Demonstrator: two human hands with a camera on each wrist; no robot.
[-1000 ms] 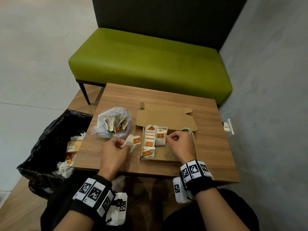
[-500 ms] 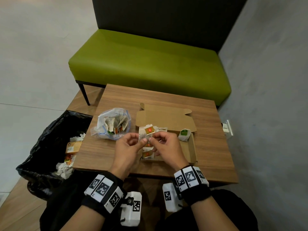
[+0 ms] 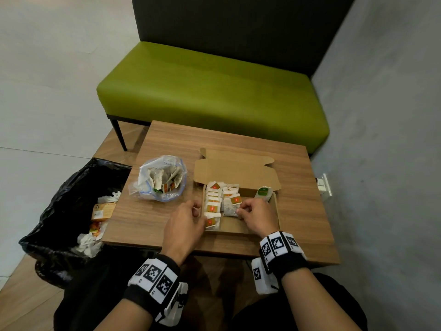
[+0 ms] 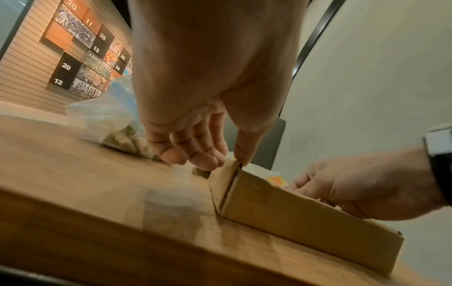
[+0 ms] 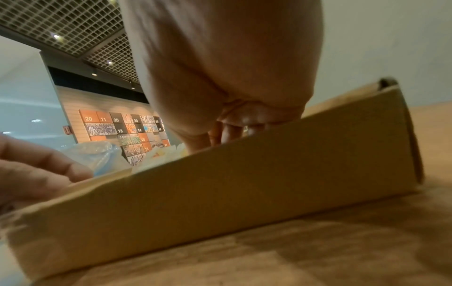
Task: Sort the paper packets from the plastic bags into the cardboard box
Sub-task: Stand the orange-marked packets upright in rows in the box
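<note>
Right hand (image 3: 256, 217) reaching into cardboard box (image 3: 276, 211), fingers curled, pinching paper packet (image 3: 231, 206) inside. Left hand (image 3: 185, 226) resting at box's left wall, fingers loosely spread, holding nothing. Plastic bag (image 3: 162, 179) lying left of box on worktop (image 3: 298, 187).

Right hand (image 5: 227, 81) fingertips hidden behind cardboard box (image 5: 220, 193) wall.

White packets (image 3: 228, 206) red-orange labels; brown box (image 3: 238, 169); green bench (image 3: 214, 91).
</note>
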